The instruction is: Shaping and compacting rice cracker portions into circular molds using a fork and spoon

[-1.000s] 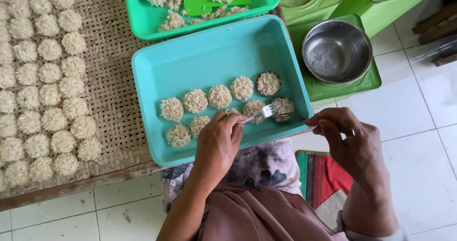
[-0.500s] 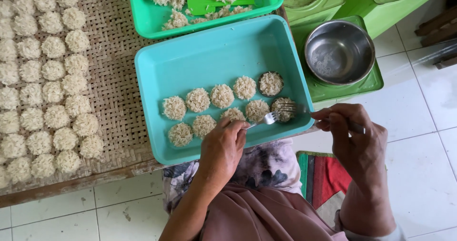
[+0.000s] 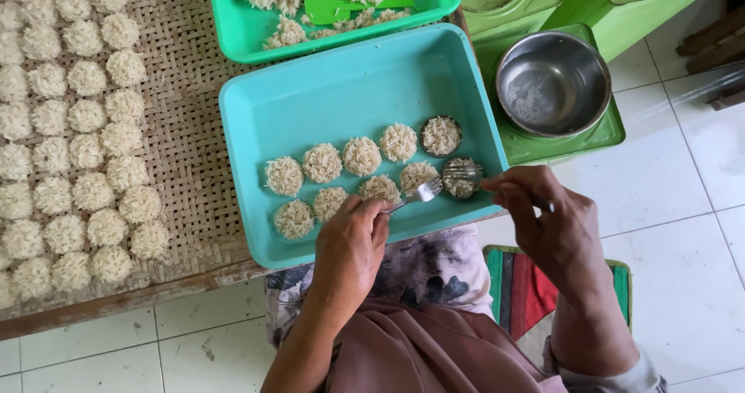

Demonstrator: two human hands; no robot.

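The left hand (image 3: 349,249) is closed around the handle of a metal fork (image 3: 415,197), its fingers wrapped narrow on the handle near the front wall of the shallow turquoise plastic tray (image 3: 349,90). The fork's long axis runs up and to the right from those fingers, and its tines end just beside a small round metal ring mould packed with pale shredded noodle (image 3: 461,177). The right hand (image 3: 547,218) pinches a second metal fork (image 3: 464,173), fingers closed tight on the handle; this fork lies nearly level, pointing left from the fingers, with its tines resting on top of the filled mould. So the mould sits beyond the left fingers, to their right, and directly left of the right fingers, which are the nearer of the two.

A second filled ring mould (image 3: 440,135) stands just behind the first, further from both hands. To the left of the fingers two rows of round noodle cakes (image 3: 322,162) lie in the tray. Beyond lie a green plastic tray of loose noodle (image 3: 240,32) with a green plastic spatula (image 3: 334,6), a steel bowl (image 3: 552,83), and many more cakes on a woven mat (image 3: 186,98) over the counter.
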